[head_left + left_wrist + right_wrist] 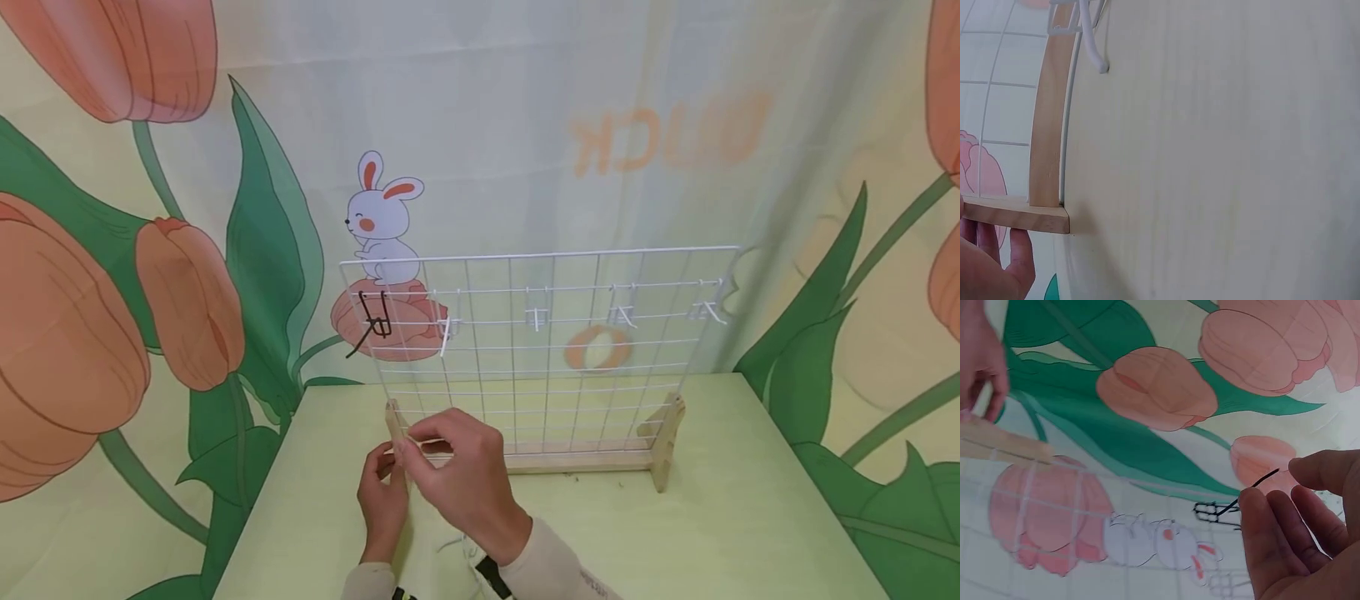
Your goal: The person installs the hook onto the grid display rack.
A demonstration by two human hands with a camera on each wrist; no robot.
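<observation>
L hand [382, 497] has its grip on the wooden foot [1019, 215] at the rack's L end; R hand [468, 479] is nr it, fingers bent, can't tell if its grip pinches anything. Foot's long axis runs crosswise to the wooden rail [577, 461]. Wire rack [540, 255] stands on tabletop [750, 500], long axis L to R. Black hook [381, 325], upper L, points down-L in head cam; four white hooks [446, 329] to its R. Tulip-print backdrop [270, 200] behind.

Consists of a pale-green table [750, 525]. Bears a wooden stand [663, 446], upright, with dark specks [576, 478] just in front. Shows thin white wire [470, 550] nearer the front, partly hidden.
</observation>
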